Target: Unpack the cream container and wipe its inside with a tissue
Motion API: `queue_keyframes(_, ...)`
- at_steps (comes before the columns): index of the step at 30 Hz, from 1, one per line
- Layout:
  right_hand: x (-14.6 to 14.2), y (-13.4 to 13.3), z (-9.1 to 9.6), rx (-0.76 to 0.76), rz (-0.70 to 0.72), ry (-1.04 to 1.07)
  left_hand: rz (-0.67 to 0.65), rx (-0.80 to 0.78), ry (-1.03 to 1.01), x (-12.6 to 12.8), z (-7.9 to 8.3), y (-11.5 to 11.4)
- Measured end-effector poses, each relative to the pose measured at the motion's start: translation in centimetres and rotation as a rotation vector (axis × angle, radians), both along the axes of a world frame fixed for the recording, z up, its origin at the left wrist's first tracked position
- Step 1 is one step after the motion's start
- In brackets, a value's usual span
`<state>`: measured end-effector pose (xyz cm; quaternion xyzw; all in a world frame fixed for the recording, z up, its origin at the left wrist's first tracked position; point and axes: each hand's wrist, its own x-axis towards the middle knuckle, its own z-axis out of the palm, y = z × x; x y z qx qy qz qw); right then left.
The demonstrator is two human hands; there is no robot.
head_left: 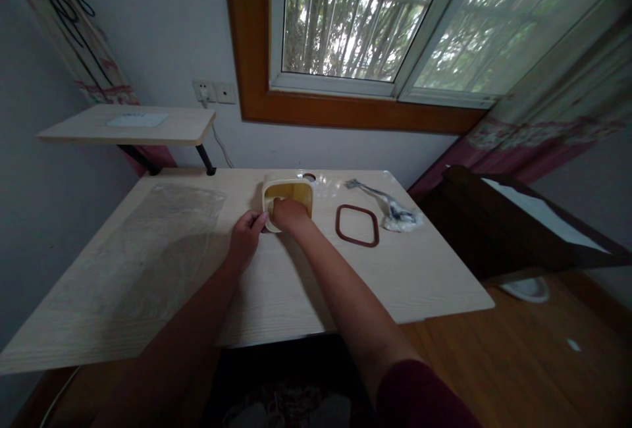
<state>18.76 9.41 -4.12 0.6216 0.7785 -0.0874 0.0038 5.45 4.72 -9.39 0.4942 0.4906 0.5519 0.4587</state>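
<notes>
A small cream-yellow plastic container (296, 192) stands on the pale wooden table (276, 283), open side facing me. My left hand (247, 234) curls around its near left corner. My right hand (289, 213) reaches into its opening, with the fingertips hidden inside. A dark red rounded-rectangle seal ring (357, 224) lies flat just right of the container.
A crumpled white cloth or wrapper with a grey strip (392, 211) lies beyond the ring. A clear plastic sheet (158, 243) covers the table's left part. A small raised shelf (128, 125) stands at the back left. A dark wooden furniture piece (494, 224) is on the right.
</notes>
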Motion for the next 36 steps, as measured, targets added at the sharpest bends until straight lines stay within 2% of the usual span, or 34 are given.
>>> queue_keyframes(8, 0.2, 0.0, -0.4, -0.006, 0.12, 0.051, 0.005, -0.01, 0.056, -0.2, -0.1, -0.1)
queue_keyframes(19, 0.9, -0.1, -0.7, 0.013, 0.143, 0.083, -0.025, 0.008, 0.093, -0.2, 0.0, -0.3)
queue_keyframes(30, 2.1, -4.4, 1.1, 0.038, 0.201, 0.184, 0.012, 0.034, 0.07, -0.7, -0.7, 0.3)
queue_keyframes(36, 2.9, -6.3, 2.0, 0.03, 0.262, 0.206, 0.029, 0.028, 0.04, -0.7, -0.1, 0.2)
